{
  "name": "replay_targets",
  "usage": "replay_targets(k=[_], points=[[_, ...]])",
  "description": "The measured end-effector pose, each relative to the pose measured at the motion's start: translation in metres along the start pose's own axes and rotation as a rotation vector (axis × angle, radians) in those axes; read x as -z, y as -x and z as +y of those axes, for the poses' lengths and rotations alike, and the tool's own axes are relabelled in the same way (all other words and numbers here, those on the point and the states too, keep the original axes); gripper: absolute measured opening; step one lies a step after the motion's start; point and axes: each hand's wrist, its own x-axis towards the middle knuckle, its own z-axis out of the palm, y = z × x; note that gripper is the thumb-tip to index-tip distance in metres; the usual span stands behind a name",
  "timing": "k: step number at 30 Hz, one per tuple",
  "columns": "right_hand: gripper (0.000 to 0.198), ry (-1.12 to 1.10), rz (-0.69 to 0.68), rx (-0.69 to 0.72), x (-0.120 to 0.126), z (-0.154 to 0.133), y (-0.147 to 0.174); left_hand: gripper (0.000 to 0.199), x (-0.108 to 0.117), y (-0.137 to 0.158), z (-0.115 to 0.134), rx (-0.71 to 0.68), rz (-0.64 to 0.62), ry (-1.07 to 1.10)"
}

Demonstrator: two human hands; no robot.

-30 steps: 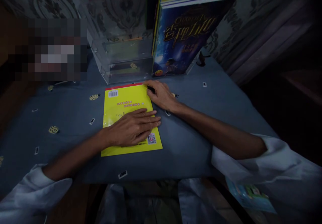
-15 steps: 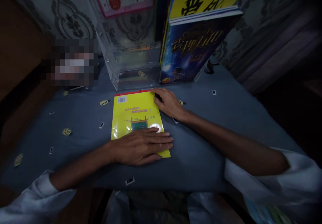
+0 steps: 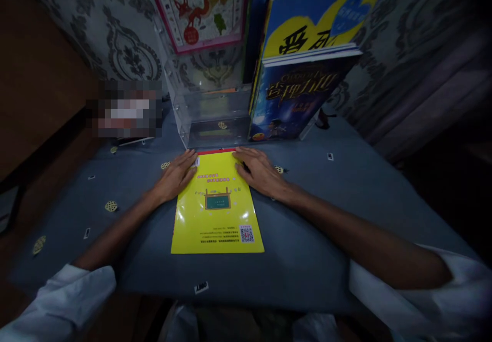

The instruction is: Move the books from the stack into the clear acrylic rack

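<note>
A yellow book (image 3: 211, 224) with a red strip along its far edge lies flat on the cloth in front of me. Its printing is upside down to me, with a green board picture in the middle and a QR code near the front right corner. My left hand (image 3: 176, 178) rests at the far left corner, fingers stretched forward and thumb over the cover, partly hiding the barcode. At the far right corner, my right hand (image 3: 261, 170) touches the book with its fingers bent slightly and its thumb apart from them.
Behind the book stands a clear acrylic rack (image 3: 211, 106) holding a dark blue book (image 3: 292, 98), a blue and yellow book (image 3: 300, 29) and a pink-edged animal book (image 3: 209, 14). A blurred-out item (image 3: 128, 111) lies at the back left. Patterned blue-grey cloth (image 3: 307, 239) covers the table.
My left hand has moved from lying across the book's near part to its far left corner, uncovering the lower cover. My right hand stays at the far right corner. The view has tilted up slightly.
</note>
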Motion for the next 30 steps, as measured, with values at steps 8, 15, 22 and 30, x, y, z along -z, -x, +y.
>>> replay_targets(k=[8, 15, 22, 30], points=[[0.038, 0.116, -0.041, -0.012, 0.014, 0.01, 0.011, 0.056, -0.017, -0.014, 0.019, 0.001, 0.043, -0.015], [0.039, 0.237, -0.032, 0.002, 0.026, 0.018, 0.015, 0.056, -0.018, -0.031, 0.037, 0.006, -0.041, -0.022], [0.04, 0.237, -0.206, 0.046, 0.007, -0.028, -0.004, 0.056, -0.01, -0.028, 0.019, -0.085, -0.046, 0.023], [0.044, 0.109, -0.296, 0.207, -0.012, -0.075, 0.005, 0.056, -0.012, -0.015, 0.01, -0.108, -0.007, 0.039]])
